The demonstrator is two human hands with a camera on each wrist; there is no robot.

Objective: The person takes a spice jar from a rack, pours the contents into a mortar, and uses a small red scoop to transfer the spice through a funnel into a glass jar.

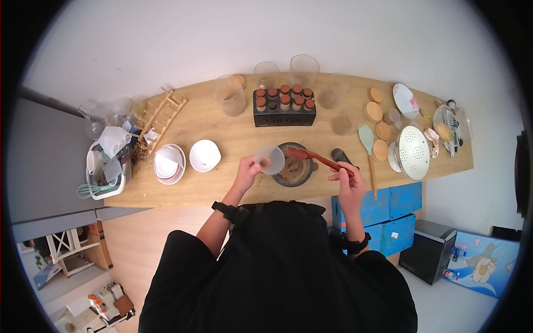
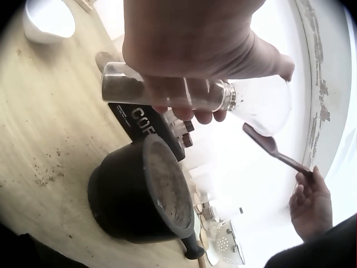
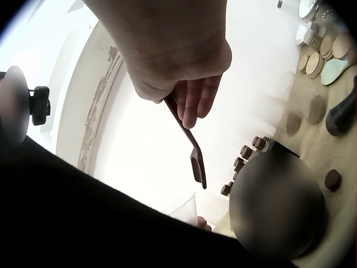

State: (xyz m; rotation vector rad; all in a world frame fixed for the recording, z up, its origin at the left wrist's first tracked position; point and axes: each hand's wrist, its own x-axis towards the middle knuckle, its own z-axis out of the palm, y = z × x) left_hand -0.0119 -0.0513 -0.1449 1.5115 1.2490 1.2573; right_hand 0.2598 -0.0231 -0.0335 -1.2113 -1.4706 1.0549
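My left hand (image 1: 247, 173) grips a narrow glass tube (image 2: 124, 85) with a clear funnel (image 2: 265, 103) seated at its threaded mouth. Dark powder shows in the tube's lower part. In my right hand (image 1: 352, 187) is the handle of a reddish-brown scoop (image 1: 326, 159); its head overlaps the mortar in the head view and lies close to the funnel's rim in the left wrist view. Below both hands stands the black mortar (image 2: 120, 192), brown powder coating its inside. A black pestle (image 1: 341, 157) lies right of it, and a brown cap (image 3: 333, 179) rests beside it.
Behind the mortar is a black rack (image 1: 284, 119) of brown-capped tubes, with clear glass jars (image 1: 229, 100) around it. White bowls (image 1: 205, 155) stand left. To the right are wooden lids (image 1: 380, 150), a green spatula (image 1: 366, 139) and a white colander (image 1: 415, 152).
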